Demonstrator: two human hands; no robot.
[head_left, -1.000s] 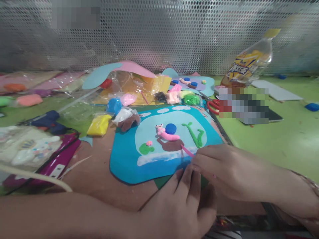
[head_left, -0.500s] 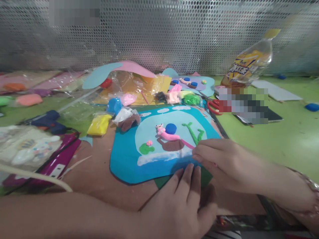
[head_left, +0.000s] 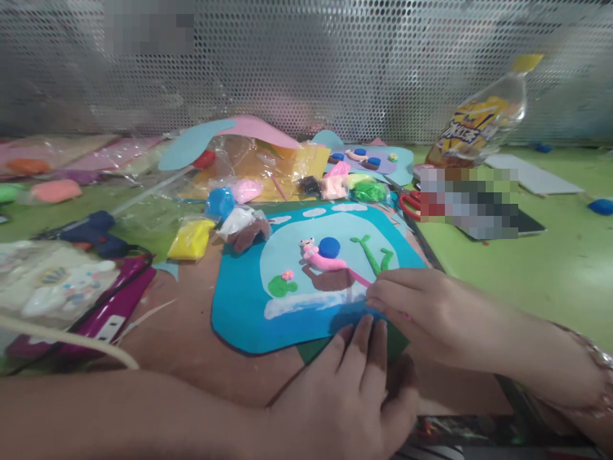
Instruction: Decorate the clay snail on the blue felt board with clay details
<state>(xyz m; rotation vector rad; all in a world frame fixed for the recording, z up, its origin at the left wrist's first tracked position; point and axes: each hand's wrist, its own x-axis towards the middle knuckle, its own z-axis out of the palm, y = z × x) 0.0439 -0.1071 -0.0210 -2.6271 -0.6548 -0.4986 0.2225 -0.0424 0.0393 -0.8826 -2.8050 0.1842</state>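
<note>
In front of me lies a blue craft picture with a pale blue middle. On it are a pink clay snail with a blue ball shell, a green clay stem, a green leaf with a pink flower and a white strip. My right hand is closed round a thin pink clay tool, whose tip is at the snail's tail end. My left hand rests with fingers stretched out on the picture's lower edge.
Bagged clay, such as a yellow pack, lies behind the picture. Red-handled scissors, a phone and a tilted drink bottle are at the right. A blue glue gun lies left. A perforated metal panel stands behind.
My right hand has shifted very slightly left with the pink tool, whose tip stays at the snail's tail. My left hand keeps its place.
</note>
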